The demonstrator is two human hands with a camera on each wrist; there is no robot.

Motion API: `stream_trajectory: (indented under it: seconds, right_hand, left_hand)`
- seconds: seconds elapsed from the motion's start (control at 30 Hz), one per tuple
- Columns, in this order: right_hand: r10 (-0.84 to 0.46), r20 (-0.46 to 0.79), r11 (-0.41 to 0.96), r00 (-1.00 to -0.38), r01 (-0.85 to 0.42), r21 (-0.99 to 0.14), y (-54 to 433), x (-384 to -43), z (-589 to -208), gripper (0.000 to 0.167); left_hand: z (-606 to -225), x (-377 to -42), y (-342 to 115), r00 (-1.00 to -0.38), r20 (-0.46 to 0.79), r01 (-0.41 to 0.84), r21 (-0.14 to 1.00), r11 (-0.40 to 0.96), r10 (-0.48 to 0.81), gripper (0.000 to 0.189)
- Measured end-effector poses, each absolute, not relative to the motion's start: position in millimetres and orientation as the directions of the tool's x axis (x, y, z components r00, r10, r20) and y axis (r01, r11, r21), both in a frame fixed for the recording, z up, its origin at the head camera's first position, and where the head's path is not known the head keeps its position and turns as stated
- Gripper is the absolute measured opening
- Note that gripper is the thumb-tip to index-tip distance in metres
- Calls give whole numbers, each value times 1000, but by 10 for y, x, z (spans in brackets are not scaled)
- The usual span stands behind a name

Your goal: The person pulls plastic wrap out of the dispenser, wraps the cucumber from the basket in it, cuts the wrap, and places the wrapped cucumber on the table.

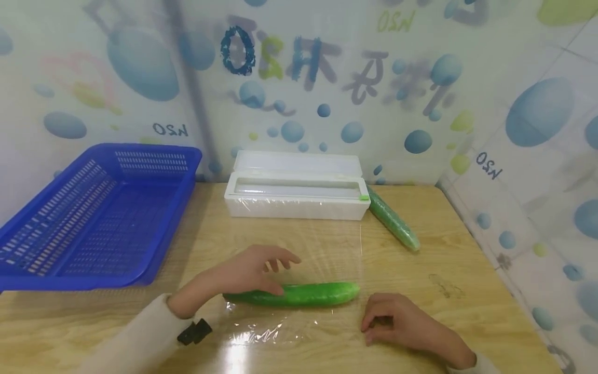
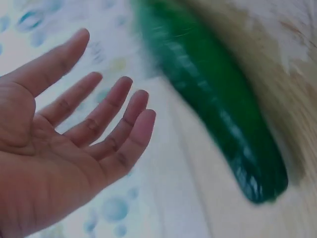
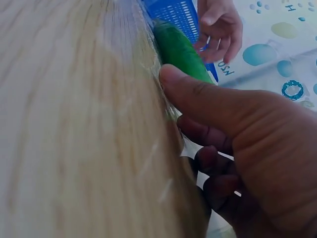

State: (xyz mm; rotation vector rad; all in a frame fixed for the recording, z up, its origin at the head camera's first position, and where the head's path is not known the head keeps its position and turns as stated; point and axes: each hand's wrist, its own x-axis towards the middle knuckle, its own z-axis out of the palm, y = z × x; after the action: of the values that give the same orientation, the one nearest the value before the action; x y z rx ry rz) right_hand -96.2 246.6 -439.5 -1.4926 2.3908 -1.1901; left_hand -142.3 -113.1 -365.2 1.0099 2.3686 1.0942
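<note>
A green cucumber [image 1: 317, 294] lies crosswise on a sheet of clear plastic film [image 1: 299, 259] spread over the table. Above the cucumber's left half is my left hand [image 1: 252, 270], its fingers spread and the palm bare in the left wrist view. In that view the cucumber [image 2: 213, 104] lies beside the fingertips. My right hand [image 1: 397, 319] is low over the table, just right of the cucumber's end, at the film's right edge. Its fingers are loosely bent, with a gap between thumb and forefinger in the right wrist view, where the film [image 3: 153, 64] runs by the thumb tip.
A white film box [image 1: 299, 208] with its lid raised stands against the back wall. Beside its right end lies a second cucumber [image 1: 394, 223], apparently wrapped. A blue plastic basket [image 1: 173, 223] fills the table's left side. A patterned wall closes off the right.
</note>
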Motion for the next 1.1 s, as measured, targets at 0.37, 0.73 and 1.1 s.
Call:
stream_trajectory:
  seconds: [0.37,0.73,1.1]
  right_hand:
    - [-820,280,274,-499,-771,-574,2490,-940,-4372,30]
    - [-818,286,274,-499,-775,-569,2456,-910,-4356,21]
    - [-807,339,245,-484,-796,-553,2453,-933,-4377,17]
  left_hand:
    - [-3728,-782,-1747,-666,15,539,701,467,746,18]
    - [-4000,-718,-1778,-689,-89,551,580,599,720,36]
    - [-3972,-724,-1811,-675,-77,606,511,610,734,31]
